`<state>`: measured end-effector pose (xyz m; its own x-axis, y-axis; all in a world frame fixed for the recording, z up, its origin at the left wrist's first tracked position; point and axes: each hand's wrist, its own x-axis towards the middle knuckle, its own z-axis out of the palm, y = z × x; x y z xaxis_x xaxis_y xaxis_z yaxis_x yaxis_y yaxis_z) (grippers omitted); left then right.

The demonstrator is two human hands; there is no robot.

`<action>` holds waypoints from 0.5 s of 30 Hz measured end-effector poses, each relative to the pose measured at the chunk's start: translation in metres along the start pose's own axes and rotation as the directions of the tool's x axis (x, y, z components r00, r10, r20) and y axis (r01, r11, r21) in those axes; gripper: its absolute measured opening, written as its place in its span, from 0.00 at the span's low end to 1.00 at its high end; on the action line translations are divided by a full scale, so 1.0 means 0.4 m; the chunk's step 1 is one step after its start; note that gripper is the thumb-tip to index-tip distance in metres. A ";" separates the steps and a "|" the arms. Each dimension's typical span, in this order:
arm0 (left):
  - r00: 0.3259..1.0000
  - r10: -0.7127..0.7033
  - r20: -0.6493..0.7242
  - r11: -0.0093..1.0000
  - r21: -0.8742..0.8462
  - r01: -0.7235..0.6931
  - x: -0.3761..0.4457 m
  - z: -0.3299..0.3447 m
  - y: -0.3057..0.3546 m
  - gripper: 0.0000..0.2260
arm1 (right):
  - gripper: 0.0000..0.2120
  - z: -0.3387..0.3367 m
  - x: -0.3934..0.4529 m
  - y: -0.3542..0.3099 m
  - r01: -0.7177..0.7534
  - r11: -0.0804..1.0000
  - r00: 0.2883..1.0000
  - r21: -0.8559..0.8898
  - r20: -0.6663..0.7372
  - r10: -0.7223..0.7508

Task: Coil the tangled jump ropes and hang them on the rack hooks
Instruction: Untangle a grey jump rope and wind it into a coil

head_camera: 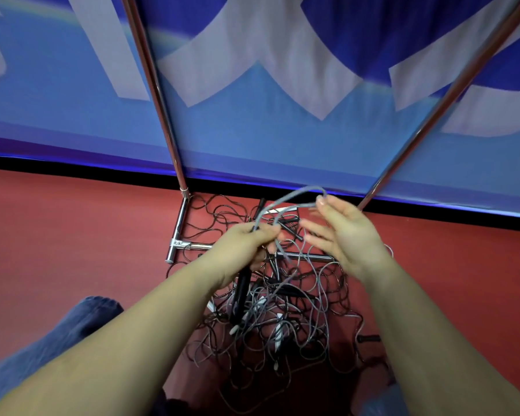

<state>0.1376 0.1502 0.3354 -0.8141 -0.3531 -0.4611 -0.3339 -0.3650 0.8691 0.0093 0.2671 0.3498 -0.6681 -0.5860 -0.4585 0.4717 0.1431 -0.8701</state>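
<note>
A heap of tangled grey and black jump ropes (282, 313) lies on the red floor between my arms, over the rack's foot. My left hand (246, 250) grips a grey rope (285, 199) together with a black handle (241, 292) that hangs below the fist. From the fist the grey rope arcs up and right in a loop. My right hand (345, 232) is raised with fingers spread, its fingertip and thumb touching the top of that loop. The chrome rack (162, 115) rises with two poles; no hooks are in view.
The rack's chrome base bar (189, 244) lies across the floor under the ropes. A blue and white banner (267, 85) hangs right behind the rack. My knee in blue denim (72, 328) is at the lower left. A loose black handle (370, 337) lies at the right.
</note>
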 end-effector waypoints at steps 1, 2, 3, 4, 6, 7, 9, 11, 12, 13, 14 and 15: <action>0.999 0.002 -0.049 0.998 -0.060 -0.005 0.003 -0.005 0.006 0.11 | 0.23 0.004 -0.004 0.007 -0.038 0.986 0.998 -0.161 0.049 0.046; 0.996 -0.003 -0.084 0.993 -0.117 -0.007 0.006 -0.008 0.011 0.11 | 0.25 0.014 -0.012 0.016 -0.048 0.936 0.990 -0.349 0.110 0.091; 0.994 -0.015 -0.108 0.984 -0.176 -0.004 0.008 -0.010 0.016 0.11 | 0.23 0.020 -0.020 0.032 -0.010 0.846 0.976 -0.534 0.178 0.124; 0.992 -0.035 -0.123 0.971 -0.239 0.005 0.010 -0.012 0.022 0.11 | 0.20 0.022 -0.024 0.049 0.054 0.744 0.957 -0.666 0.247 0.151; 0.987 -0.077 -0.142 0.933 -0.359 0.021 0.013 -0.020 0.035 0.11 | 0.09 0.019 -0.023 0.069 0.160 0.614 0.943 -0.773 0.303 0.135; 0.985 -0.092 -0.149 0.914 -0.406 0.024 0.014 -0.025 0.042 0.11 | 0.04 0.016 -0.020 0.074 0.180 0.581 0.953 -0.793 0.288 0.098; 0.981 -0.093 -0.170 0.889 -0.459 0.005 0.016 -0.037 0.055 0.11 | 0.05 0.012 -0.012 0.073 0.170 0.613 0.971 -0.771 0.237 0.030; 0.980 -0.070 -0.189 0.900 -0.436 -0.020 0.019 -0.045 0.060 0.11 | 0.06 0.016 -0.012 0.061 0.084 0.779 0.979 -0.621 0.199 0.053; 0.979 -0.057 -0.195 0.924 -0.381 -0.023 0.020 -0.046 0.058 0.11 | 0.06 0.018 -0.013 0.054 0.034 0.851 0.978 -0.524 0.191 0.079; 0.980 -0.045 -0.194 0.959 -0.284 -0.012 0.019 -0.042 0.052 0.10 | 0.06 0.020 -0.015 0.045 -0.021 0.906 0.979 -0.424 0.174 0.104; 0.982 -0.041 -0.182 0.989 -0.150 0.014 0.021 -0.038 0.041 0.09 | 0.05 0.020 -0.017 0.036 -0.077 0.946 0.980 -0.315 0.150 0.129; 0.987 -0.053 -0.154 0.999 -0.010 0.052 0.021 -0.032 0.027 0.08 | 0.05 0.017 -0.014 0.032 -0.130 0.971 0.980 -0.199 0.121 0.156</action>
<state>0.1335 0.1322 0.3387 -0.7126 -0.4614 -0.5285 -0.3713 -0.3911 0.8421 0.0229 0.2668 0.3424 -0.5121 -0.6484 -0.5633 0.4308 0.3735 -0.8215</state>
